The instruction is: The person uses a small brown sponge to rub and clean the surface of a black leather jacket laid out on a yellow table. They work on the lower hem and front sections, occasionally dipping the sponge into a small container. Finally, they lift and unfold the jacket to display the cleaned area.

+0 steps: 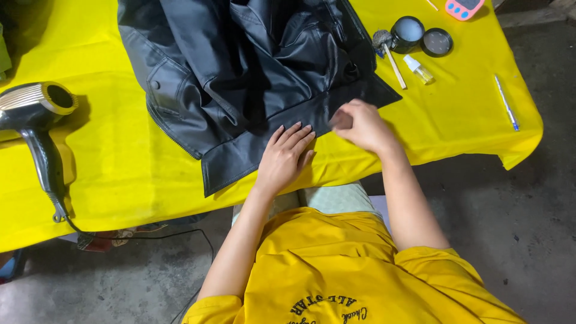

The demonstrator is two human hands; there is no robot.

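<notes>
A black leather jacket [252, 66] lies spread and rumpled on the worktop [120, 168], which is covered by a bright yellow cloth; its lower hem runs along the near edge, just in front of the person. The left hand [283, 159] lies flat and open on that hem, fingers together, pinning it down and gripping nothing. The right hand [360, 125] is curled over the hem further right, fingertips pinched as if around a small pad or cloth, but the blur there means I cannot tell what it holds, if anything. The jacket looks fairly heavy and supple, with a smooth, slightly glossy skin that would slide over the cloth, so it is probably best held by pressing a flat palm on it or by taking the thick hem, collar or zip edge. To the left rests a black hair dryer [36, 114] with a ribbed metallic barrel and trailing cord. To the right stand an open round dark tin [407, 33], its lid [437, 42], a small wooden-handled brush [389, 54], a small clear spray bottle [419, 69] and a pen [506, 102]
</notes>
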